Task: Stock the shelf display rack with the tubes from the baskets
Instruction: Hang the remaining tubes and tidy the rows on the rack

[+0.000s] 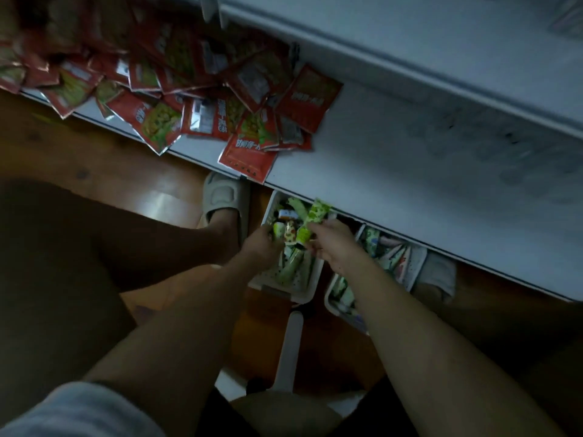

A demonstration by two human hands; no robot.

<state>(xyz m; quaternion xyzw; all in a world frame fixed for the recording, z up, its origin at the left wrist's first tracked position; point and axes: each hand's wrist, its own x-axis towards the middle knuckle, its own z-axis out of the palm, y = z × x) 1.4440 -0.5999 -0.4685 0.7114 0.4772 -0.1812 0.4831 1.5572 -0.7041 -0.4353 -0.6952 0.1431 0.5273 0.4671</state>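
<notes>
Forearms reach down: right hand (331, 247) grips a green tube (310, 222) above the left basket (268, 216); left hand (262, 250) curls into that basket's tubes. Picking step; next, lift to the shelf (410, 171).

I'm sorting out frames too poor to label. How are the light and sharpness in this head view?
Head view: dim overall, legs and floor nearly black; the red packets at upper left are motion-smeared; the right hand gripping a green tube is soft but readable; the left hand in the basket is darker, its grip unclear; wide-angle bending slants the shelf edge.
</notes>
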